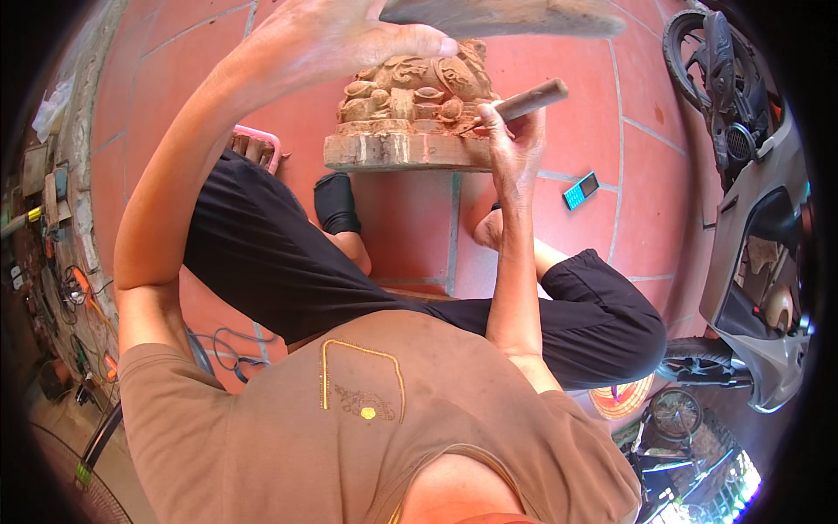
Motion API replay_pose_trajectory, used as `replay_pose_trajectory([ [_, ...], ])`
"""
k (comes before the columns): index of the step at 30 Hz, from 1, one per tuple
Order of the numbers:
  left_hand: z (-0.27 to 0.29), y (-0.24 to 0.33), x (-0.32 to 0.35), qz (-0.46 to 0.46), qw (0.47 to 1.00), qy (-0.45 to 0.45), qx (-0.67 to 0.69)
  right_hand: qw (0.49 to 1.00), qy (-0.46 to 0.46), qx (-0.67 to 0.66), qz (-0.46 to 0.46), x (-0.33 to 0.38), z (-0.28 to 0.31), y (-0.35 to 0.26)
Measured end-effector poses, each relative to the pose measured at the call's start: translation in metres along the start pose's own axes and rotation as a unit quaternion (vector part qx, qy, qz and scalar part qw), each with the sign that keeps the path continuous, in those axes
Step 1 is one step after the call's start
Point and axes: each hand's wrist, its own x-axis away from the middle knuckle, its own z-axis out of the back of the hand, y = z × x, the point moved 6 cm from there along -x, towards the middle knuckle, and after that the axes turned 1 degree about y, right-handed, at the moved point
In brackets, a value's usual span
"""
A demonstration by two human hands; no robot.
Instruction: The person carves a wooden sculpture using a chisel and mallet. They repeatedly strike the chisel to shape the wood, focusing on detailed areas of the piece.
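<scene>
In front of me stands a wood carving point(415, 96), reddish brown with dense relief of rounded shapes, on a thick flat base point(397, 154). My right hand point(517, 147) is at its right side, closed round a chisel point(534, 99) with a round wooden handle. The chisel is tilted, its thin blade reaching the carving's lower right edge. Above the carving, my left hand point(345, 39) is raised and grips a wooden club point(506, 14), blurred and cut by the top edge. Most of the left fingers are out of the picture.
A blue keypad phone point(581, 190) lies on the red tiled floor point(650, 205) to the right. A pink-rimmed basket point(262, 140) with tool handles is left of the carving. A motorbike point(755, 218) stands far right; tools and cables point(78, 288) line the left side.
</scene>
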Motion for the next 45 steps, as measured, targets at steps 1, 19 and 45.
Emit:
replay_pose_trajectory([
  [1, 0.0, 0.001, -0.001, -0.019, 1.0, 0.011, 0.021, 0.999, -0.017, 0.027, 0.015, 0.001, -0.003, -0.005],
  [19, -0.019, 0.006, 0.012, -0.079, 0.996, 0.041, 0.018, 0.981, -0.172, 0.095, 0.009, -0.011, -0.029, -0.023],
  [45, -0.032, -0.021, 0.062, 0.113, 0.987, 0.073, 0.083, 0.991, -0.13, -0.015, -0.006, -0.012, -0.012, -0.018],
])
